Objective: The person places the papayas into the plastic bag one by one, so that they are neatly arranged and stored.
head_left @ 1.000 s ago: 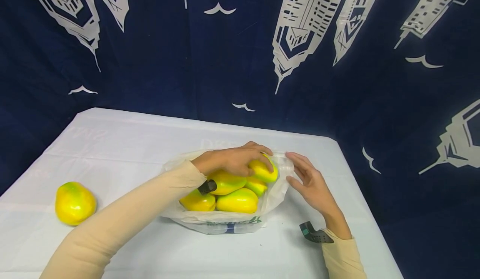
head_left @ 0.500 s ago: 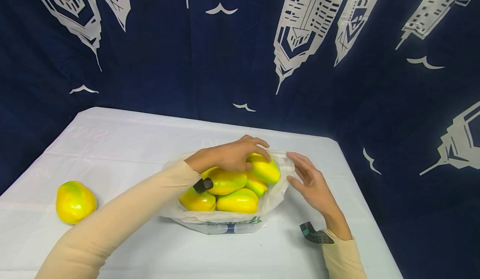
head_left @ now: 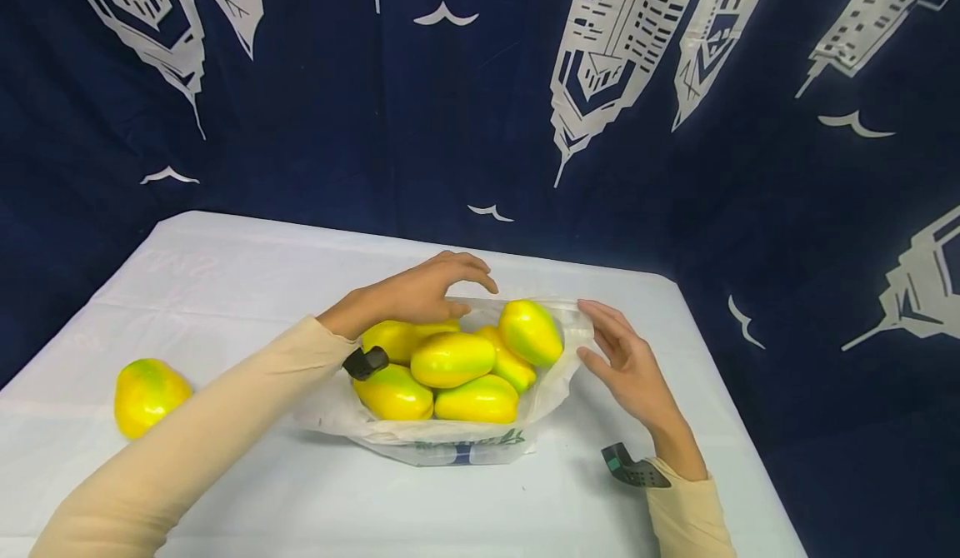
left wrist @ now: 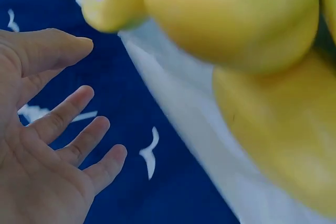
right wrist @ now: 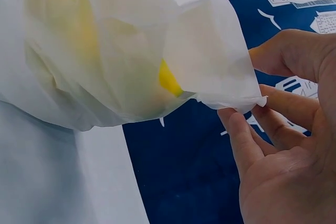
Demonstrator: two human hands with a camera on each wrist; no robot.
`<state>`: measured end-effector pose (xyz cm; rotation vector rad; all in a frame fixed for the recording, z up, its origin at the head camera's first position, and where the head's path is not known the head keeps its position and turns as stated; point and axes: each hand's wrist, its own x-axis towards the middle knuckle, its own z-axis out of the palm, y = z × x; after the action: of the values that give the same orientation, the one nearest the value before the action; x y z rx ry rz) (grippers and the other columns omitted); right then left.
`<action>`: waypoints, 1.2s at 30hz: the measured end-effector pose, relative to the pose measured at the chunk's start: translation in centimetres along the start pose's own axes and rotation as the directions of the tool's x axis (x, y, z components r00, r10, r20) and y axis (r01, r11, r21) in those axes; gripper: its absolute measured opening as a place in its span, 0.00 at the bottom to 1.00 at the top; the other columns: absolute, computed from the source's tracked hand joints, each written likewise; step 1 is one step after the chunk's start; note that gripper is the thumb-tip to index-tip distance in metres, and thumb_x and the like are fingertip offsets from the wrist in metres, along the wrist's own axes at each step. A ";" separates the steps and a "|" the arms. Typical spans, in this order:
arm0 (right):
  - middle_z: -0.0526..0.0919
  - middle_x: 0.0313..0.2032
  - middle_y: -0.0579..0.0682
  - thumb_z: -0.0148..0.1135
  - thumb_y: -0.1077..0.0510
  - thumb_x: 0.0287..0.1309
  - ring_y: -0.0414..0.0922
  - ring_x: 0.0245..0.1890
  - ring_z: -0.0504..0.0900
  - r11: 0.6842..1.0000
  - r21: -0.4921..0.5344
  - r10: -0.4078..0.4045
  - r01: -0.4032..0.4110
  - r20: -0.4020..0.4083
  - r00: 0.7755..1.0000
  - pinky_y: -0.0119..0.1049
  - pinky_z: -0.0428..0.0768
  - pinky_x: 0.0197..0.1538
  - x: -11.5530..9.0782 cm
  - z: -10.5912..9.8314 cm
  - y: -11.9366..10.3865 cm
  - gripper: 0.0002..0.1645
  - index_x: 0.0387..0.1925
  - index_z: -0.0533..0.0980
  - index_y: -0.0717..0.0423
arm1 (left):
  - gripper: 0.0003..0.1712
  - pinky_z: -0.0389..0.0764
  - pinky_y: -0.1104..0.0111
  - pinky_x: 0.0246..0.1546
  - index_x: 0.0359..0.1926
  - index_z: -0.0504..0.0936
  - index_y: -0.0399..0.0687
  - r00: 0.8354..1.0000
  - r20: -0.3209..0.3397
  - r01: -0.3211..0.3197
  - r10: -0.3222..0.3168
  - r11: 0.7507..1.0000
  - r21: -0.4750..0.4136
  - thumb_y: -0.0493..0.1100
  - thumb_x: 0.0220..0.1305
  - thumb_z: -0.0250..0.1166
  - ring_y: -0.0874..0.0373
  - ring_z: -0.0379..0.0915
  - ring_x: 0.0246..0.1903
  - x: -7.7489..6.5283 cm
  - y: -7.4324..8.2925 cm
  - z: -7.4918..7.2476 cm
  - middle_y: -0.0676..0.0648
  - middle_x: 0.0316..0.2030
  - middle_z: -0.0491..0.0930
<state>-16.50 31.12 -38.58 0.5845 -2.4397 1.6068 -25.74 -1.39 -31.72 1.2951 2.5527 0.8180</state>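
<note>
A white translucent plastic bag [head_left: 457, 433] stands with its mouth facing up on the table. Several glossy yellow-green fruits, mango-shaped [head_left: 453, 360], fill it. One of them [head_left: 531, 333] lies highest, against the bag's right side. My left hand [head_left: 420, 290] hovers over the bag's back left rim, fingers spread and holding nothing. The left wrist view shows its bare palm [left wrist: 47, 156] beside the fruits. At the bag's right edge, my right hand [head_left: 626, 366] touches the rim with its fingertips, thumb and fingers apart. In the right wrist view these fingertips [right wrist: 236, 124] meet the thin plastic edge.
Another yellow-green fruit [head_left: 150, 397] lies on the left of the table, partly covered by my left sleeve [head_left: 202, 441]. White cloth covers the table [head_left: 585, 508]. Behind it hangs a dark blue curtain [head_left: 322, 125] with white printed buildings and birds.
My left hand has let go of the upper right fruit and moved left and up, off the pile. That fruit now rests at the bag's right side. My right hand has barely moved.
</note>
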 end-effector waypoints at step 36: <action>0.64 0.70 0.59 0.58 0.75 0.63 0.34 0.71 0.63 1.000 -0.010 -0.006 0.006 -0.008 1.000 0.22 0.62 0.70 0.2 0.5 -0.1 0.35 0.71 0.65 0.63 | 0.30 0.73 0.49 0.61 0.70 0.69 0.57 0.809 -0.203 0.522 -0.551 0.833 -0.183 0.50 0.69 0.65 0.38 0.62 0.66 -29.0 -12.7 -2.8 0.43 0.70 0.65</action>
<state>-16.63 30.58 -38.62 0.5817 -2.4370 1.5905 -17.94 -31.30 -38.99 0.3937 2.7835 1.0246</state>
